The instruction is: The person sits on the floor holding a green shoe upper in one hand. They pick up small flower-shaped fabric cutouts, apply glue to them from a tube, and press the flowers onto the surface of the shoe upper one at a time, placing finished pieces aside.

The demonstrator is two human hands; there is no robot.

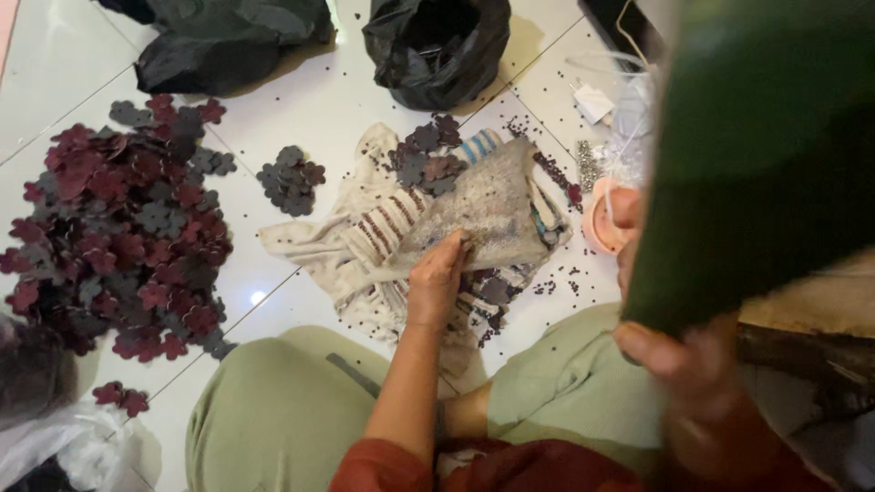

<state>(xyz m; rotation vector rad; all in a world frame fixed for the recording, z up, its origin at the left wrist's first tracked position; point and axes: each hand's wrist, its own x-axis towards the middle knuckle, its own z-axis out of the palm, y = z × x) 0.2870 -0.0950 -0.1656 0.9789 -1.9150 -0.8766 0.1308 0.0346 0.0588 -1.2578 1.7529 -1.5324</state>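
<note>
Blurred at 3 o'clock, right hand (679, 360) gripped a dark green sheet (766, 155); left hand (437, 278) pinched grey felt (488, 205) over striped cloth (365, 228), flower cutouts (118, 228) at 9 o'clock.

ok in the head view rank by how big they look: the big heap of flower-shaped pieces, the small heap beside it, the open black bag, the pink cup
1. Big heap of flower-shaped pieces, left, largest.
2. Open black bag, top centre.
3. Small heap, beside the big one.
4. Pink cup, smallest, though partly hidden by the blurred green sheet in the right hand.
</note>
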